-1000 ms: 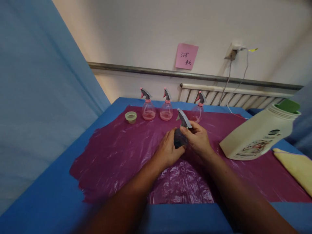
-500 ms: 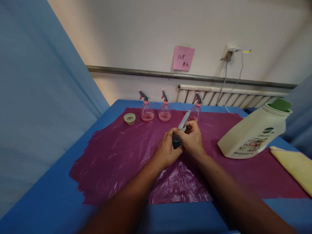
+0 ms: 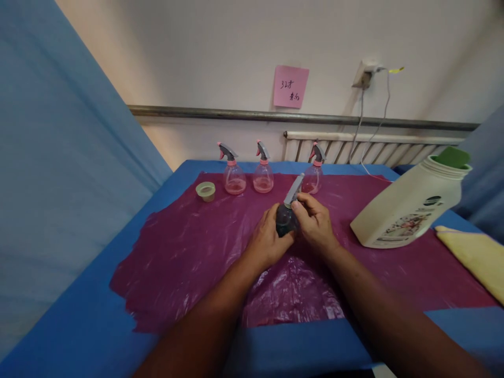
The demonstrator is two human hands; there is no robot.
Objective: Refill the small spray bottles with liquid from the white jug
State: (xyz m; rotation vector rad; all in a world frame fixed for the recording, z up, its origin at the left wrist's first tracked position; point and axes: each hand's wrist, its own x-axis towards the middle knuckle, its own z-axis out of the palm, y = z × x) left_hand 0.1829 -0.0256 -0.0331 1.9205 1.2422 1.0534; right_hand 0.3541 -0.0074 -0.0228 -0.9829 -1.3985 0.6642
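Observation:
A spray bottle (image 3: 286,220) with a dark green, see-through round body is between my hands, above the purple plastic sheet (image 3: 189,252). My left hand (image 3: 268,239) is wrapped round its body from the left. The fingers of my right hand (image 3: 315,220) are closed at the bottle's neck, just under the grey spray head (image 3: 294,190), which leans up to the right. Part of the neck is covered by those fingers. Behind it stand spray bottles with pink collars: a left one (image 3: 235,181), a middle one (image 3: 263,178) and a right one (image 3: 313,176), partly hidden.
To the left is a small pale green cup (image 3: 206,191). A big cream bottle (image 3: 409,210) with a green piece in its mouth stands tilted at the right, beside a yellow cloth (image 3: 472,257). Blue curtain (image 3: 79,157), pipe (image 3: 220,114) and radiator (image 3: 334,147) border the table.
My right hand has shifted slightly to the right, off the bottle's front, so more of the dark body shows. Its fingers have changed position at the neck. The camera view has shifted slightly.

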